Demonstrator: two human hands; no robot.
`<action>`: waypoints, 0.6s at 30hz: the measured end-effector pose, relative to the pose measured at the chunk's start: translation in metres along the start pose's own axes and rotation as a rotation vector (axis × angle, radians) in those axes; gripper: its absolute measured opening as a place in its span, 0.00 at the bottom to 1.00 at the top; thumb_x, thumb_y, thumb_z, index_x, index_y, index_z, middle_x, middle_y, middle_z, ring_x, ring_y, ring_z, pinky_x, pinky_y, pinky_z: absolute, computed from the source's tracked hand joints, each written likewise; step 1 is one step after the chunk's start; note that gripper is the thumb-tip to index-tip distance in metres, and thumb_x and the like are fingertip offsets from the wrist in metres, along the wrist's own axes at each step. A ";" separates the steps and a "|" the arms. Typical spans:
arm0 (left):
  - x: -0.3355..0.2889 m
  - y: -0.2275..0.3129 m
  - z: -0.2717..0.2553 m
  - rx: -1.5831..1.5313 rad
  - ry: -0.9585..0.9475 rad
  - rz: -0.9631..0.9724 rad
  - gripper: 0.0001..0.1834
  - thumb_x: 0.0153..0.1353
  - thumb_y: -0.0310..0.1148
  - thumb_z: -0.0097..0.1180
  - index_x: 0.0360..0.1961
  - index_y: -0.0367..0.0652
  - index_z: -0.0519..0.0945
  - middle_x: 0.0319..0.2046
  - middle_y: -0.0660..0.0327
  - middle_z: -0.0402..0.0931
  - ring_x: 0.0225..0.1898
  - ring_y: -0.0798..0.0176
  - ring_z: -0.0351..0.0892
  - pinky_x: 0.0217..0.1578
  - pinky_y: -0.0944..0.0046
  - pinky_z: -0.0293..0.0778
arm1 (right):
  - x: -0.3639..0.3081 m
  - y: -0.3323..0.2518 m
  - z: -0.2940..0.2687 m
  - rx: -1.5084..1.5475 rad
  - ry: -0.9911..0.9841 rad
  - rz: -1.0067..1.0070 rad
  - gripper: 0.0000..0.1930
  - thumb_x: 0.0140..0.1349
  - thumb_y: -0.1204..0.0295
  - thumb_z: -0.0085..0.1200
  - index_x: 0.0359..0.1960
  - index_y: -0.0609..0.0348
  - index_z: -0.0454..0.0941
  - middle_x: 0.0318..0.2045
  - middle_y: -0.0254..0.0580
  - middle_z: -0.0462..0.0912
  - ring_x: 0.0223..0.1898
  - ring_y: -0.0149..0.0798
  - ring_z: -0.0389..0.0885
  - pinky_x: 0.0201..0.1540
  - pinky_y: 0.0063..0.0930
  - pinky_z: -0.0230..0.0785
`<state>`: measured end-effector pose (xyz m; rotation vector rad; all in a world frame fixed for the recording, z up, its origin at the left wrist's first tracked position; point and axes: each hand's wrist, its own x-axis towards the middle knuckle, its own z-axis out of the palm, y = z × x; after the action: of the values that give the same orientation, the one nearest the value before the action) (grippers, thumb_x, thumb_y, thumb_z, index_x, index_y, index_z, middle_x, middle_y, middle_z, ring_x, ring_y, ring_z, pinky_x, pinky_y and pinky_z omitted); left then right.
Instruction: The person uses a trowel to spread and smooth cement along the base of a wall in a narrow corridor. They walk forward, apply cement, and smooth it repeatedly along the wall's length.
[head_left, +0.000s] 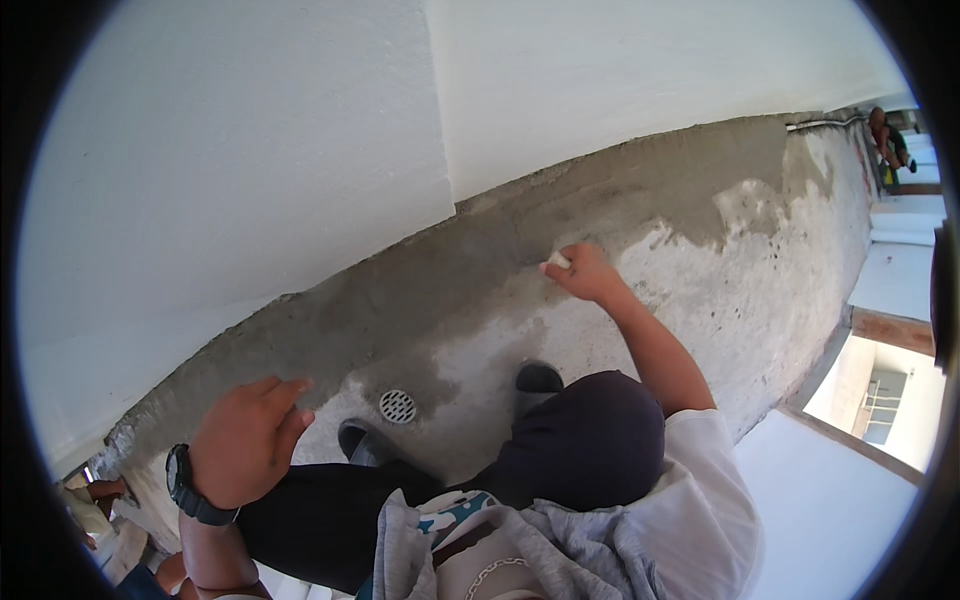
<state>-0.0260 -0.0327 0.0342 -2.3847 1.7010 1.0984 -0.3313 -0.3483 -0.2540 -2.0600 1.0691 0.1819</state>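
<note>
My right hand (588,272) is closed around a small pale thing (560,260), only partly showing between the fingers; its kind I cannot make out. The hand is over a strip of grey, damp-looking cement (420,300) along the foot of the white wall (250,150). To the left, my left hand (245,437) is raised above the floor with its fingers stretched out and holds nothing. A black watch (180,484) is on that wrist.
A round slotted drain cover (398,406) sits in the floor between my dark boots (539,377). Thin piping (825,124) runs along the wall's far right end. Another person (884,140) is at the far right; parts of others (100,490) show at the lower left.
</note>
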 end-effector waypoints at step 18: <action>0.014 0.004 -0.002 -0.007 0.012 -0.010 0.14 0.68 0.31 0.58 0.51 0.35 0.81 0.36 0.46 0.81 0.39 0.39 0.81 0.39 0.46 0.75 | 0.023 0.076 -0.065 -0.051 0.034 0.042 0.25 0.59 0.51 0.66 0.25 0.66 0.82 0.21 0.56 0.81 0.29 0.58 0.83 0.37 0.47 0.74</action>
<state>-0.0257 -0.0466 0.0289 -2.4064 1.6894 1.0932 -0.3876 -0.4338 -0.2644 -2.0941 1.1395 0.1979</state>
